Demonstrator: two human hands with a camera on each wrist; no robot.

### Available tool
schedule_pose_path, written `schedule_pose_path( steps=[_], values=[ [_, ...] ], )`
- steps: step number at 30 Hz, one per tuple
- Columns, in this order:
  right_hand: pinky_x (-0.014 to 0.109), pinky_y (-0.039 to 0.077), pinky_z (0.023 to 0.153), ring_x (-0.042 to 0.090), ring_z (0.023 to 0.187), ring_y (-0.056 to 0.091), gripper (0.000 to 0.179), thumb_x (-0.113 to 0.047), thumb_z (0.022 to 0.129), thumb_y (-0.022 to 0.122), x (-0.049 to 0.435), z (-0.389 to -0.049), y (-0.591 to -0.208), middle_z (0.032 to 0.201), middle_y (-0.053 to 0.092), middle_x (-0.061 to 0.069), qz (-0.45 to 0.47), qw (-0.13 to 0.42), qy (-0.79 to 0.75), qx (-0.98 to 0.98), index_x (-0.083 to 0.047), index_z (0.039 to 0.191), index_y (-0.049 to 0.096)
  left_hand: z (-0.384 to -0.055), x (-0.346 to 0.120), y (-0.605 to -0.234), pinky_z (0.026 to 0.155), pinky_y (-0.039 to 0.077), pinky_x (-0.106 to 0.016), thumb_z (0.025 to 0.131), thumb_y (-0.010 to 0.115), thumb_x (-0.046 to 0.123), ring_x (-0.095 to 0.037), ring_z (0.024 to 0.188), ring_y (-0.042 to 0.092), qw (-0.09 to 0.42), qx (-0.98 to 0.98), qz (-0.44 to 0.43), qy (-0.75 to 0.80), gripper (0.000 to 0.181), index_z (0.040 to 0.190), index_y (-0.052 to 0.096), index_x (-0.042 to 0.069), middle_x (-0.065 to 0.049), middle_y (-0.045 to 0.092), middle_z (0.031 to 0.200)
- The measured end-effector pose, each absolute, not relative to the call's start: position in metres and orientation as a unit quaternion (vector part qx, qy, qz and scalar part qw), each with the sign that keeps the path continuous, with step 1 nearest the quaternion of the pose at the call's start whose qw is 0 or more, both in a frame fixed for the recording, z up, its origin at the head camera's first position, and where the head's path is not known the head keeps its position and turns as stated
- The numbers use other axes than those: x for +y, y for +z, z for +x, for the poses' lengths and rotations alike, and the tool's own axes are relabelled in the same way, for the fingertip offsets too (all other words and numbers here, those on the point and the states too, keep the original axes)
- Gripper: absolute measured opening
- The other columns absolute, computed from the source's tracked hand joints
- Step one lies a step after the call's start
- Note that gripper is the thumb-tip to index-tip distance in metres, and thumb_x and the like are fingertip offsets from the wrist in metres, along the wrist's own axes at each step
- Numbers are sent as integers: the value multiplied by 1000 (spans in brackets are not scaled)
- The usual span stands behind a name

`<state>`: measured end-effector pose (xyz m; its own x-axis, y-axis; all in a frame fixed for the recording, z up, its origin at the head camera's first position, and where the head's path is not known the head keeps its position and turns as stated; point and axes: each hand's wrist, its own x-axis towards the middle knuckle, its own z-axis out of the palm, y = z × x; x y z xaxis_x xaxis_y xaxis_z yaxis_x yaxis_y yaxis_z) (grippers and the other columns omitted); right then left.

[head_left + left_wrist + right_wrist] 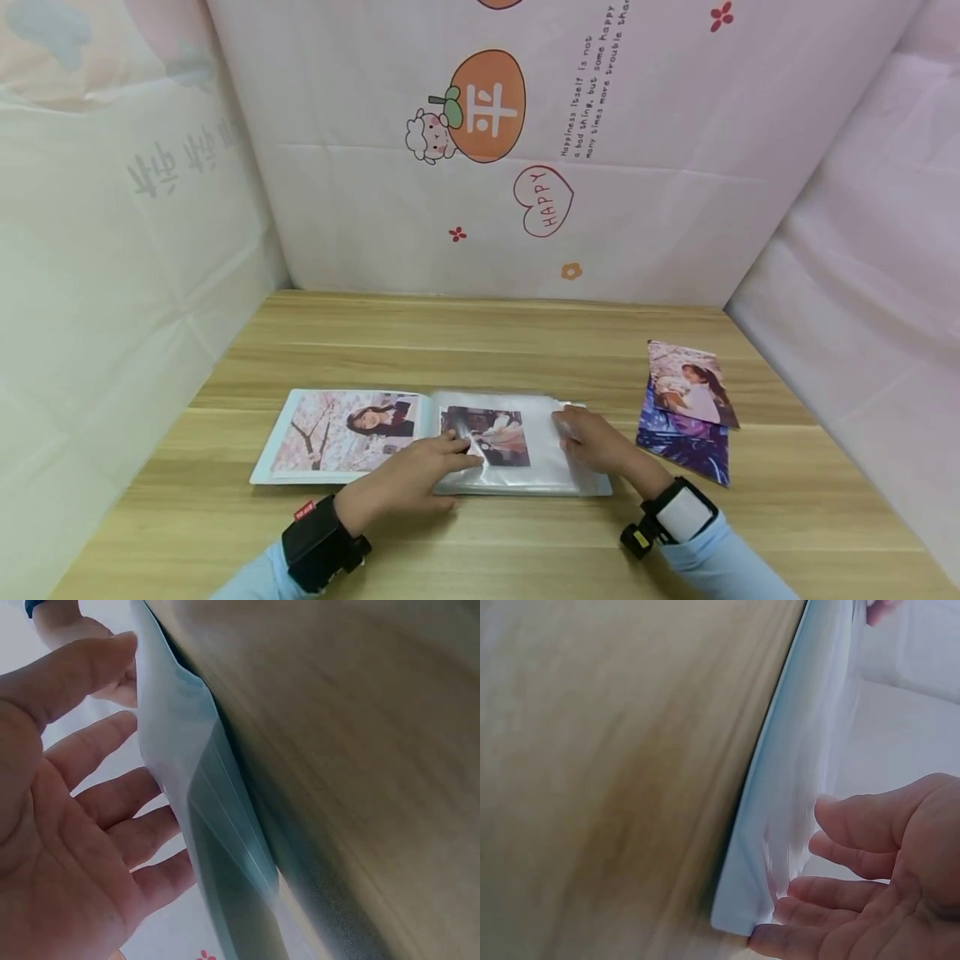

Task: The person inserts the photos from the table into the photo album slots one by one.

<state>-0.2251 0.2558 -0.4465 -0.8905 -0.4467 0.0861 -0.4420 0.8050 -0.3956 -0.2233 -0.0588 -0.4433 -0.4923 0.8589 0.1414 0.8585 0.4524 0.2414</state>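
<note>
Album open on table; sleeve over photo is touched by left hand, fingers loosely spread, and at edge by relaxed right hand, no grip seen; light, even pressure advised

Glossy plastic sleeve, wood-grained tabletop

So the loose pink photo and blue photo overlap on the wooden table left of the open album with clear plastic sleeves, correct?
Wrong side: the head view shows the pink photo and blue photo to the right of the open album; they do overlap on the wooden table.
</note>
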Motion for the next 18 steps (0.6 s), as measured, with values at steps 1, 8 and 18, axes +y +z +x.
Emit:
schedule_pose_path(
  steps=[1,8,18],
  values=[
    [57,32,95,51,115,40,39,6,83,59,256,-225,-447,120,47,37,-236,2,-205,950,16,120,50,-223,-59,-443,99,34,-46,78,74,30,-34,122,43,-2,852,503,142,54,126,58,12,-17,50,131],
    [57,33,94,50,113,43,39,6,83,60,255,-224,-446,118,48,37,-240,-5,-209,948,15,119,50,-224,-60,-443,84,45,-33,67,81,19,-20,99,53,-18,857,488,162,44,108,67,13,-5,57,110],
    [56,35,93,49,111,45,38,5,82,62,254,-225,-445,116,51,35,-242,-8,-203,949,15,117,52,-228,-60,-441,82,45,-30,76,71,11,-17,95,54,-18,858,476,193,11,78,64,18,0,60,104]
  ],
)
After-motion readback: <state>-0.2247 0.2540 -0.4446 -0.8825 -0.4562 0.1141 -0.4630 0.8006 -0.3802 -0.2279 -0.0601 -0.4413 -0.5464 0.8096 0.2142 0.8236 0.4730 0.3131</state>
